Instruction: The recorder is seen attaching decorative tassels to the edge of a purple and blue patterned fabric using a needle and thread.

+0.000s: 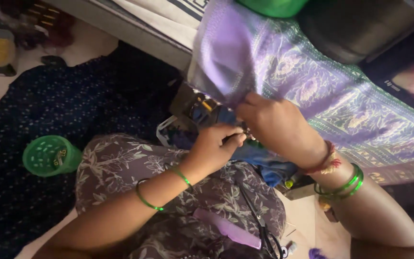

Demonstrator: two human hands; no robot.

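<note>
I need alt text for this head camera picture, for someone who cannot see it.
Two hands, the left hand and right hand, pinch the edge of a purple patterned cloth over a lap. Black scissors lie on the lap, and a green basket sits to the left.

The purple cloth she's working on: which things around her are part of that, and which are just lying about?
In use:
purple patterned cloth
left hand
right hand

Lying about:
scissors
green basket
pink strip
dark blue dotted fabric
</note>
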